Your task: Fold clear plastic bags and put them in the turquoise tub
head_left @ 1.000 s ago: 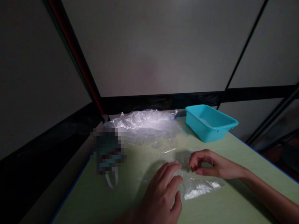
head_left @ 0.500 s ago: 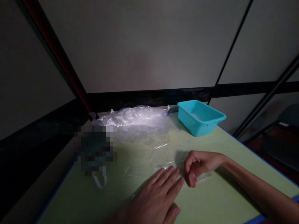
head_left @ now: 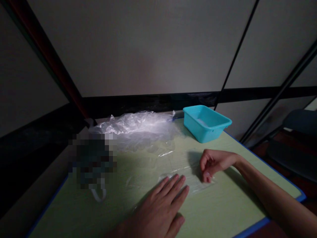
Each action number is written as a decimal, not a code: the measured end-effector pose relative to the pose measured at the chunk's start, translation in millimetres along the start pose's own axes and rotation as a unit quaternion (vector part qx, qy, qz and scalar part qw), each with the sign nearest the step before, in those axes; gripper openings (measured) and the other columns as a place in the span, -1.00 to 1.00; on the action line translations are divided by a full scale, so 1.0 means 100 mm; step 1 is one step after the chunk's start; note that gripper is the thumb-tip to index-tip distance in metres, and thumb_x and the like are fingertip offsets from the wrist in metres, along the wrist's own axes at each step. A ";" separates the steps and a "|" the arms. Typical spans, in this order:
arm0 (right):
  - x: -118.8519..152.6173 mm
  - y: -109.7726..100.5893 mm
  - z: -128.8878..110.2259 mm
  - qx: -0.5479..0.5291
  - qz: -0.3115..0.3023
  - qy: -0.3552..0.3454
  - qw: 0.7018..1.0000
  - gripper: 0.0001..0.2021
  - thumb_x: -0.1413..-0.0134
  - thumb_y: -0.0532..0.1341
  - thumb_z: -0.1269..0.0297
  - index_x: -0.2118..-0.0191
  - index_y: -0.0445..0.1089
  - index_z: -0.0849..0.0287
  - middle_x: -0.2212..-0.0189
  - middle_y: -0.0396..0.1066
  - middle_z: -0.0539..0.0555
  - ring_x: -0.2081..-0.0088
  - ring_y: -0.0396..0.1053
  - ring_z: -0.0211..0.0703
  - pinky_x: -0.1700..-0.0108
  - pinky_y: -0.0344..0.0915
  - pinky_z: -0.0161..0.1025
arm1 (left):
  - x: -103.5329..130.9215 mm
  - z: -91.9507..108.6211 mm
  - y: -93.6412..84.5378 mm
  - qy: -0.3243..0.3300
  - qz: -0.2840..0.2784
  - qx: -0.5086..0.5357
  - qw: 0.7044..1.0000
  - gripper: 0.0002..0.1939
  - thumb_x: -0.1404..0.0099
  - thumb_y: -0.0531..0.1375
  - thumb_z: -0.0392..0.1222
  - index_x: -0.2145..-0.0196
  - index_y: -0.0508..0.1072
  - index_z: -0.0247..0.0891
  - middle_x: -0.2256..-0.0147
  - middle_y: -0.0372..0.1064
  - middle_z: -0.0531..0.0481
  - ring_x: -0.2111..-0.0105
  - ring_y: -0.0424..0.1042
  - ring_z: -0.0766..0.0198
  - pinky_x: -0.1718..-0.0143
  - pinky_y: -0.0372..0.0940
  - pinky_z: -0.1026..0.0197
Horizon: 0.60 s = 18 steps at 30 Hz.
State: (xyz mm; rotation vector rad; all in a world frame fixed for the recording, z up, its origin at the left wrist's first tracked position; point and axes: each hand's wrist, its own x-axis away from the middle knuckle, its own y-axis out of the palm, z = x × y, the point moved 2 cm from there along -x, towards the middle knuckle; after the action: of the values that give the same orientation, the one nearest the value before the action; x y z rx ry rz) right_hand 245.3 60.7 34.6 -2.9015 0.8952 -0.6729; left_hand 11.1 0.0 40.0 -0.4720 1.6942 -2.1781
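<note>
A thin clear plastic bag [head_left: 173,165] lies spread on the pale green table [head_left: 213,211]. My left hand [head_left: 164,205] rests flat on its near part, fingers stretched out. Just to the right, my right hand [head_left: 210,165] is curled with thumb and fingertips pinched together at the bag's right end. A fold of film appears to sit between those fingertips, with a small piece showing beside them. Behind, a crumpled heap of clear plastic [head_left: 138,124] covers the back left of the table.
A turquoise basin [head_left: 205,127] with something pale inside stands at the back right. At the left is a blurred-out dark item with a white strap [head_left: 99,195]. A panelled wall [head_left: 148,49] rises behind the table; dark chairs [head_left: 294,158] are at the right.
My right hand has moved slightly up and away from my left hand, so the gap between them is wider. My left hand stays flat. The view has shifted a little to the right.
</note>
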 end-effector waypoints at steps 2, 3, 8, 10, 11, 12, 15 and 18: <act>-0.09 0.03 -0.06 0.037 0.100 -0.069 0.992 -0.69 0.02 0.21 0.12 0.28 0.41 0.31 0.32 0.47 0.12 0.30 0.42 -0.26 0.22 0.32 -0.30 | 0.01 0.00 0.02 0.002 0.002 0.005 1.000 -0.45 -0.27 0.02 -0.15 -0.18 -0.02 -0.24 -0.22 -0.26 -0.06 -0.20 -0.20 0.11 -0.16 -0.10 0.02; -0.13 0.06 -0.10 0.083 0.152 -0.114 0.978 -0.70 -0.03 0.18 0.15 0.22 0.40 0.31 0.25 0.45 0.14 0.23 0.40 -0.23 0.16 0.31 -0.26 | 0.02 0.01 0.03 0.002 0.005 0.007 1.000 -0.45 -0.27 0.01 -0.14 -0.18 -0.02 -0.24 -0.22 -0.24 -0.07 -0.20 -0.19 0.10 -0.15 -0.10 0.01; -0.29 0.26 -0.23 0.335 0.176 -0.220 0.899 -0.59 -0.16 0.06 0.27 -0.10 0.15 0.32 -0.10 0.15 0.23 -0.10 0.12 -0.14 -0.10 0.09 -0.16 | 0.04 0.06 -0.02 0.008 0.073 0.020 0.997 -0.53 -0.27 -0.02 -0.20 -0.13 0.08 -0.24 -0.19 -0.07 -0.07 -0.17 -0.07 0.12 -0.13 -0.03 0.01; -0.31 0.31 -0.22 0.389 0.148 -0.226 0.881 -0.55 -0.16 0.05 0.27 -0.14 0.08 0.35 -0.15 0.05 0.24 -0.16 0.00 -0.15 -0.15 0.01 -0.17 | 0.02 0.03 -0.07 -0.012 0.133 0.030 0.991 -0.62 -0.26 -0.04 -0.26 -0.04 0.21 -0.26 -0.13 0.08 -0.09 -0.12 0.06 0.15 -0.12 0.00 0.03; -0.32 0.32 -0.22 0.410 0.137 -0.228 0.872 -0.53 -0.16 0.05 0.26 -0.15 0.06 0.35 -0.15 0.04 0.24 -0.17 -0.03 -0.15 -0.17 -0.02 -0.17 | 0.01 -0.01 -0.10 -0.030 0.163 0.034 0.986 -0.66 -0.25 -0.05 -0.27 0.02 0.27 -0.26 -0.07 0.16 -0.10 -0.07 0.12 0.15 -0.10 0.03 0.04; -0.32 0.34 -0.21 0.427 0.129 -0.231 0.865 -0.52 -0.16 0.06 0.26 -0.15 0.06 0.36 -0.15 0.04 0.24 -0.18 -0.04 -0.15 -0.18 -0.03 -0.17 | -0.01 -0.07 -0.12 -0.050 0.189 0.036 0.980 -0.70 -0.25 -0.05 -0.28 0.09 0.32 -0.27 -0.01 0.22 -0.11 -0.03 0.18 0.14 -0.07 0.08 0.04; -0.31 0.36 -0.21 0.455 0.111 -0.240 0.850 -0.54 -0.15 0.07 0.24 -0.13 0.10 0.34 -0.14 0.08 0.21 -0.17 -0.03 -0.16 -0.17 0.00 -0.17 | -0.04 -0.32 -0.16 -0.114 0.242 0.014 0.963 -0.74 -0.24 -0.05 -0.28 0.18 0.35 -0.31 0.07 0.26 -0.16 0.04 0.23 0.10 0.01 0.16 0.02; -0.29 0.38 -0.23 0.472 0.107 -0.245 0.840 -0.56 -0.14 0.07 0.22 -0.09 0.15 0.33 -0.12 0.12 0.21 -0.15 0.02 -0.15 -0.14 0.06 -0.17 | -0.05 -0.61 -0.13 -0.169 0.268 -0.003 0.948 -0.72 -0.21 -0.04 -0.27 0.16 0.32 -0.36 0.05 0.22 -0.22 0.01 0.20 0.05 -0.01 0.14 0.00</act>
State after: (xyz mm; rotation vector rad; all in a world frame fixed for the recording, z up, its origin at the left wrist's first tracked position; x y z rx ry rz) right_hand 194.0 47.1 38.1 -1.8923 0.5575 -0.2060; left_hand -12.9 57.7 37.7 -0.3127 1.4316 -1.5992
